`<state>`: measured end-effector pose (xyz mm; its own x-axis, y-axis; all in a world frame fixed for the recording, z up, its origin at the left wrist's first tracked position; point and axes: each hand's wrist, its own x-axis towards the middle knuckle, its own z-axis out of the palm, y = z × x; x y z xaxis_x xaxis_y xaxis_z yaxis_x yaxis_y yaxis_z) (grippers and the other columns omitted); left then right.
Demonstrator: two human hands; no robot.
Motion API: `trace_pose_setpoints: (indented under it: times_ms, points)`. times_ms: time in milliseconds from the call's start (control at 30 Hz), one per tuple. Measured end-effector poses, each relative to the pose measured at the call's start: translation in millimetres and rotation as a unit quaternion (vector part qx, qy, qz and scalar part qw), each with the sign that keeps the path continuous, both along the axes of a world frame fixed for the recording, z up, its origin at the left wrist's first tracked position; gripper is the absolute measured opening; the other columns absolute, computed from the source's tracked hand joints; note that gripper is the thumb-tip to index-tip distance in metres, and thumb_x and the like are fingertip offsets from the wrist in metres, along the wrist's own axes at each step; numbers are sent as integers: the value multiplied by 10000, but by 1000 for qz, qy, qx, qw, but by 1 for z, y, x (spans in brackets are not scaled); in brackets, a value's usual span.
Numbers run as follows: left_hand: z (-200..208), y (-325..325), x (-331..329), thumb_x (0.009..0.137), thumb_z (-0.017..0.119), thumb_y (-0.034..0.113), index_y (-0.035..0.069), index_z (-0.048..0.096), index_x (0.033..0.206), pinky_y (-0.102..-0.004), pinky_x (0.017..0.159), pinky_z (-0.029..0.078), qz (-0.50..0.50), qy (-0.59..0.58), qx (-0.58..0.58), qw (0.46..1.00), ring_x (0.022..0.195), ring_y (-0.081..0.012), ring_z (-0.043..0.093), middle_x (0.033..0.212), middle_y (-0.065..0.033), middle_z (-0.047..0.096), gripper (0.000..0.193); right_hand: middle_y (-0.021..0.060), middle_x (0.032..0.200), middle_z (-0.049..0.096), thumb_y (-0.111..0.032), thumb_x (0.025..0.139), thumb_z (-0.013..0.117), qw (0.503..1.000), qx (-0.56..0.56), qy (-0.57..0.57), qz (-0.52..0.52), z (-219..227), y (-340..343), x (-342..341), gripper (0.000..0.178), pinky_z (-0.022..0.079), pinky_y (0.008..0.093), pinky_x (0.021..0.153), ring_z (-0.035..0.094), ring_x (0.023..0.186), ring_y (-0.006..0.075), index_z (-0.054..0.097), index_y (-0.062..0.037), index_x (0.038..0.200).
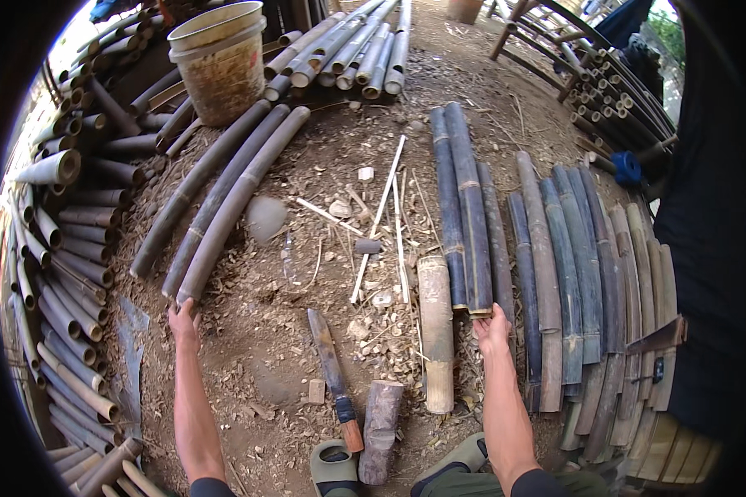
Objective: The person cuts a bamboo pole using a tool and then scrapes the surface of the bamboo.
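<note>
Three dark bamboo poles (244,190) lie side by side on the left ground. My left hand (185,323) is closed at the near end of the rightmost one. On the right, my right hand (492,325) grips the near end of a dark bamboo pole (471,215), which rests against another dark pole (448,190). Just left of that hand is a short, pale bamboo piece (436,340). Between my forearms lies a machete (330,364) with a black-wrapped, orange-brown handle, beside a short log (381,431).
Many bamboo poles (568,273) line the right side, with a saw (659,337) among them. Stacked bamboo (83,248) fills the left edge. A dirty bucket (220,70) stands at the back left beside a bamboo pile (348,50). Thin strips (381,211) and chips litter the middle ground.
</note>
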<state>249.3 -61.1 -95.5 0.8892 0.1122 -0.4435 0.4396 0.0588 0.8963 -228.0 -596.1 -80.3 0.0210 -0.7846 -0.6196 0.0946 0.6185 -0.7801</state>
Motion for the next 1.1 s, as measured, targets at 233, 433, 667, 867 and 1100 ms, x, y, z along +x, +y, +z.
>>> trace_pose_setpoints:
  times_ms: [233,433,667,867,1100]
  points:
    - [70,-75,-130,864,700,176,4,502,1354,-490,1138,371,-118,-198,398,888,1331,-354,440,1362,-198,503,556,172,1146,628,-154,834,739,926,-247,278,-61,15,-8,-6,565,490,446,940,617,1051,274,517,-4,1332]
    - [126,-207,-246,821,804,211,7,458,1395,-500,1191,314,-526,-232,307,758,1389,-364,374,1479,-225,378,700,202,1043,660,-241,800,729,750,-242,505,351,63,2,-21,555,504,494,931,642,990,380,606,-30,1298]
    - [104,-400,-328,827,735,448,-46,302,1503,-557,1197,242,-631,-506,410,422,1432,-402,314,1494,-263,372,942,223,1424,393,-209,764,747,665,-386,467,436,89,26,-21,911,410,483,1080,424,1292,435,280,-52,1531]
    - [51,-469,-347,891,540,248,-77,494,1377,-635,1061,356,-512,-585,484,401,1297,-418,459,1302,-259,548,586,216,1282,438,-165,702,821,688,-403,455,398,68,16,-5,908,451,495,998,458,1191,439,348,-14,1463]
    - [89,-501,-322,690,690,19,-8,507,1272,-457,811,554,-553,-536,327,547,1059,-390,561,1153,-217,475,611,238,1356,419,-188,699,837,701,-405,446,381,56,-17,-18,971,417,517,1038,438,1236,458,309,-40,1500]
